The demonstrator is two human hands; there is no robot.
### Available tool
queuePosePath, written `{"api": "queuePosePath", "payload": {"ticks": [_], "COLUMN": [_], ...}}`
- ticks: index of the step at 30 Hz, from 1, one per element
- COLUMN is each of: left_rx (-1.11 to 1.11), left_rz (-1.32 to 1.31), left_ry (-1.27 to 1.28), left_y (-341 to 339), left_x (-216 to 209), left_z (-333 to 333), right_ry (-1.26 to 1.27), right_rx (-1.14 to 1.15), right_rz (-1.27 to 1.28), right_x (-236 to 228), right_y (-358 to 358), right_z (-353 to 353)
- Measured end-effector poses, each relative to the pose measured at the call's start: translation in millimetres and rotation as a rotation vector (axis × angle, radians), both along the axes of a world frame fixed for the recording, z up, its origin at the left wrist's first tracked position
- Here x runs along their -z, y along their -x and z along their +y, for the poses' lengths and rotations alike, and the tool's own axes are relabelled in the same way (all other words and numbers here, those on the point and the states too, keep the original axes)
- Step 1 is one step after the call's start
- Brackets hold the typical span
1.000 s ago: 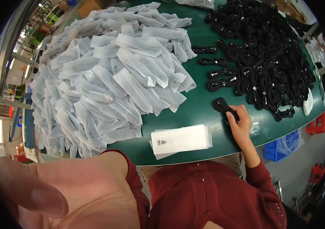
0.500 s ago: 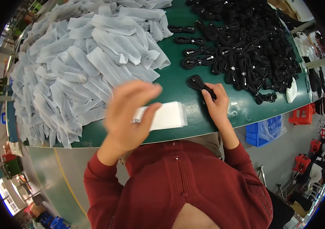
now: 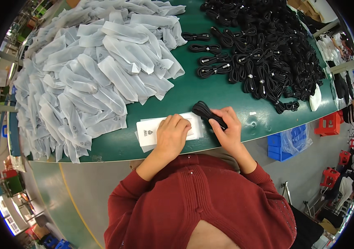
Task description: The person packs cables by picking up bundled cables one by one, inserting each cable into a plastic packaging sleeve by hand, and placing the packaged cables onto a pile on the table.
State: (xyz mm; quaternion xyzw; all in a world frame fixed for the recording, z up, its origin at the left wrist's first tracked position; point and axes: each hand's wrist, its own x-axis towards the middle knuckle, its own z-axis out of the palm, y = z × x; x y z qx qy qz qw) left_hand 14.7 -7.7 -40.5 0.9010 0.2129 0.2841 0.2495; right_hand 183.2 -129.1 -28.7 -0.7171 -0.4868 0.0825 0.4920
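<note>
My right hand (image 3: 228,129) is closed around a coiled black cable (image 3: 202,110), whose looped end points up and left out of the fingers. That loop hangs beside the right end of a flat stack of white translucent plastic bags (image 3: 147,133) near the table's front edge. My left hand (image 3: 172,135) rests on the stack, fingers bent and together at the mouth of the top bag. Its fingertips and thumb are partly hidden, so the exact grip on the bag is unclear.
On the green table (image 3: 160,108), filled bags (image 3: 85,79) form a large heap at the left. Many coiled black cables (image 3: 264,54) lie in a pile at the right, several apart beside it. A blue crate (image 3: 280,146) and a red stool (image 3: 329,124) stand below the table's right side.
My left hand has come down from above the heap's edge, moving right onto the bag stack. My right hand has carried the cable left and slightly down, close to the bags' end.
</note>
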Motion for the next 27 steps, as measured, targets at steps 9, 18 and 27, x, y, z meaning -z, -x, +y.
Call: {"api": "queuePosePath", "payload": {"ticks": [9,18,27], "left_rx": [-0.111,0.181,0.134], "left_rz": [-0.099,-0.198,-0.18], "left_ry": [0.56,0.244,0.084], "left_y": [6.9,11.2,0.4], "left_x": [-2.9,-20.7,-51.2], "left_z": [-1.7,-2.5,14.8], "right_ry": [0.012,0.401,-0.106], "right_rx": [-0.146,-0.183,-0.429], "right_rz": [-0.128,1.056,-0.073], "right_x": [-5.6,-13.3,-20.3], "right_y": [9.1,1.0,3.9], "right_z": [-19.4,-15.3,7.9]}}
